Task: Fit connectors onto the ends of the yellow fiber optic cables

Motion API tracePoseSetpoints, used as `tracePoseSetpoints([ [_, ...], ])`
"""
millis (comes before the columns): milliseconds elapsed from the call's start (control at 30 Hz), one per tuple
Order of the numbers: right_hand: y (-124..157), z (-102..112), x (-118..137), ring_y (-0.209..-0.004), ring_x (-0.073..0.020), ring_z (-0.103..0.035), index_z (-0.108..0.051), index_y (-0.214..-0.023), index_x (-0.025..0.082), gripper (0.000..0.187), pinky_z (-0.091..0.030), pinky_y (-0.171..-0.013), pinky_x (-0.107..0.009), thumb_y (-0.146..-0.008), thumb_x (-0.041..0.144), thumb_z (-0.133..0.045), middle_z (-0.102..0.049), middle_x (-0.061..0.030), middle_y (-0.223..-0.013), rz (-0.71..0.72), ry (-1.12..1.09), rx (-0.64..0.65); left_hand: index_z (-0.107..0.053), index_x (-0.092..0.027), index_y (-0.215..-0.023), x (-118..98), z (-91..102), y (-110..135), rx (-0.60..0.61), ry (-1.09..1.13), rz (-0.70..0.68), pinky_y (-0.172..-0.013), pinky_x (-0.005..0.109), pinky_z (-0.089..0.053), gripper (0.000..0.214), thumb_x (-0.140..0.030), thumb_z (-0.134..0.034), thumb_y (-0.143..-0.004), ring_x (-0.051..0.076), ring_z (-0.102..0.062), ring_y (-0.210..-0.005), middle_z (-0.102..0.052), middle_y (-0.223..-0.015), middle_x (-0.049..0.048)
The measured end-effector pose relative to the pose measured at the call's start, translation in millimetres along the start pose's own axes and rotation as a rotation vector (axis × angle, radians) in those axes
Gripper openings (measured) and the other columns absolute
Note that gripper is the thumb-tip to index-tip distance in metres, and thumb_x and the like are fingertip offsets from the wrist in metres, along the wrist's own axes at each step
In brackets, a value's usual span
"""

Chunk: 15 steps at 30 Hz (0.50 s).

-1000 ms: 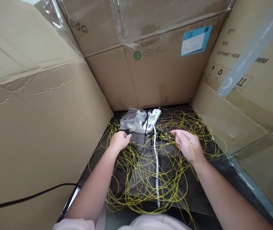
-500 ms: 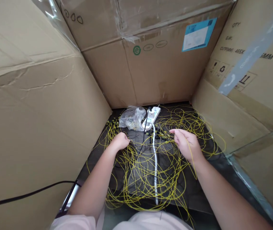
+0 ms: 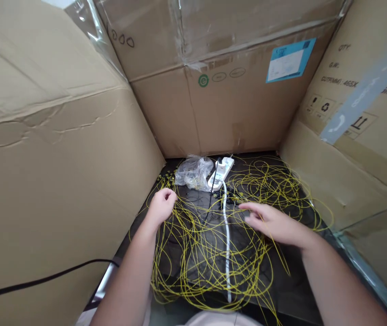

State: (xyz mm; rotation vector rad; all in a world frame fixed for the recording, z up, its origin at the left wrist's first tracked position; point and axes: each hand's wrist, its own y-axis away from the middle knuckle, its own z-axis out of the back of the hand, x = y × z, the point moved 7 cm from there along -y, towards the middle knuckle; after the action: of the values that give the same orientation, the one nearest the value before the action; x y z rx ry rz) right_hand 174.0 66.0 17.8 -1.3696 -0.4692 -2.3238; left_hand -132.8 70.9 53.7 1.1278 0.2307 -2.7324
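Thin yellow cables [image 3: 210, 285] lie in wide tangled loops across the dark work surface. Over the left side of the tangle is my left hand [image 3: 162, 206], its fingers curled into a pinch; whatever is between the fingertips is hidden. My right hand [image 3: 270, 222] hovers at the right of the loops, forefinger stretched out and thumb apart. One yellow strand runs by its fingers and hangs down below the hand. Small black and yellow cable ends [image 3: 236, 198] are heaped just beyond the right fingertips, and another cluster [image 3: 168, 178] sits past my left hand.
A white power strip [image 3: 225, 168] with a black plug and a white cord [image 3: 226, 231] lies at the back. Beside it is a crumpled clear plastic bag [image 3: 193, 174]. Cardboard boxes stand at the left [image 3: 60, 190], back [image 3: 234, 117] and right [image 3: 350, 167]. A black cable [image 3: 44, 276] crosses the lower left.
My right hand has opened from a closed grip, its forefinger and thumb now apart. My left hand has shifted a little left, still closed. The view has tilted slightly.
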Motion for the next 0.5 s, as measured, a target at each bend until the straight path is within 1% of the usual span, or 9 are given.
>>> tracePoseSetpoints([
  [33,7.2,-3.1,-1.2,-0.057,-0.0144,-0.053,-0.052,-0.123,0.023,0.046,-0.045,-0.054,-0.027,-0.078,0.030,-0.054,-0.060,-0.0018,-0.068,0.013,0.001,0.133,-0.059,-0.016,-0.071,-4.4,6.5,4.8,-0.046,0.125,-0.018,-0.059,0.022,-0.043,0.019,-0.028,-0.046,-0.076,0.011,-0.055,-0.062,-0.062,-0.070,0.0017],
  [67,15.1,-2.2,-1.7,-0.063,-0.0155,-0.057,-0.048,-0.128,0.026,0.050,-0.048,-0.059,-0.028,-0.078,0.028,-0.055,-0.063,-0.0038,-0.077,0.023,-0.016,0.219,-0.060,-0.015,-0.074,-9.1,13.3,9.6,-0.097,0.271,-0.040,-0.063,0.023,-0.045,0.018,-0.028,-0.048,-0.076,0.012,-0.057,-0.065,-0.064,-0.074,0.0031],
  [100,22.3,2.5,-1.6,-0.070,-0.0169,-0.059,-0.045,-0.130,0.028,0.053,-0.050,-0.063,-0.030,-0.078,0.027,-0.055,-0.064,-0.0061,-0.088,0.025,-0.046,0.256,-0.061,-0.014,-0.076,-14.0,20.1,14.4,-0.147,0.425,-0.066,-0.067,0.024,-0.046,0.018,-0.029,-0.051,-0.076,0.012,-0.058,-0.068,-0.065,-0.078,0.0043],
  [167,31.7,16.2,5.0,-0.091,-0.0212,-0.060,-0.045,-0.130,0.029,0.054,-0.051,-0.078,-0.035,-0.078,0.025,-0.057,-0.061,-0.0101,-0.108,0.066,-0.109,0.245,-0.061,-0.014,-0.077,-24.9,32.2,23.3,-0.229,0.681,-0.119,-0.072,0.026,-0.048,0.015,-0.028,-0.056,-0.075,0.012,-0.059,-0.072,-0.065,-0.080,0.0051],
  [233,33.4,27.2,20.8,-0.112,-0.0258,-0.052,-0.049,-0.127,0.029,0.051,-0.046,-0.092,-0.041,-0.077,0.026,-0.059,-0.053,-0.0109,-0.124,0.146,-0.180,0.180,-0.060,-0.014,-0.074,-38.5,41.0,30.9,-0.274,0.857,-0.164,-0.070,0.027,-0.049,0.011,-0.026,-0.058,-0.075,0.011,-0.059,-0.069,-0.065,-0.078,0.0039],
  [300,28.0,28.6,44.4,-0.121,-0.0281,-0.044,-0.052,-0.124,0.027,0.047,-0.040,-0.098,-0.045,-0.077,0.028,-0.060,-0.048,-0.0103,-0.131,0.238,-0.267,0.092,-0.058,-0.015,-0.073,-56.8,44.2,37.4,-0.266,0.944,-0.199,-0.066,0.026,-0.050,0.010,-0.024,-0.058,-0.076,0.011,-0.059,-0.065,-0.064,-0.074,0.0025],
  [333,23.5,24.8,58.2,-0.121,-0.0278,-0.044,-0.052,-0.123,0.026,0.045,-0.039,-0.099,-0.047,-0.078,0.029,-0.059,-0.047,-0.0100,-0.132,0.281,-0.308,0.040,-0.058,-0.015,-0.072,-68.1,43.1,40.4,-0.236,0.959,-0.214,-0.065,0.026,-0.050,0.010,-0.024,-0.058,-0.076,0.011,-0.059,-0.063,-0.064,-0.073,0.0023],
  [400,12.1,5.3,86.2,-0.118,-0.0253,-0.047,-0.050,-0.124,0.025,0.045,-0.039,-0.100,-0.046,-0.080,0.030,-0.058,-0.049,-0.0098,-0.130,0.321,-0.365,-0.018,-0.058,-0.015,-0.071,-93.8,36.0,46.4,-0.131,0.967,-0.242,-0.064,0.027,-0.052,0.011,-0.024,-0.058,-0.076,0.011,-0.060,-0.062,-0.065,-0.072,0.0025],
  [500,-2.5,-39.0,132.8,-0.117,-0.0215,-0.048,-0.045,-0.126,0.023,0.048,-0.039,-0.099,-0.044,-0.081,0.031,-0.058,-0.050,-0.0093,-0.129,0.432,-0.386,0.035,-0.057,-0.015,-0.071,-130.2,25.2,55.2,-0.001,0.984,-0.272,-0.062,0.028,-0.053,0.011,-0.025,-0.059,-0.076,0.012,-0.061,-0.061,-0.065,-0.072,0.0027],
])
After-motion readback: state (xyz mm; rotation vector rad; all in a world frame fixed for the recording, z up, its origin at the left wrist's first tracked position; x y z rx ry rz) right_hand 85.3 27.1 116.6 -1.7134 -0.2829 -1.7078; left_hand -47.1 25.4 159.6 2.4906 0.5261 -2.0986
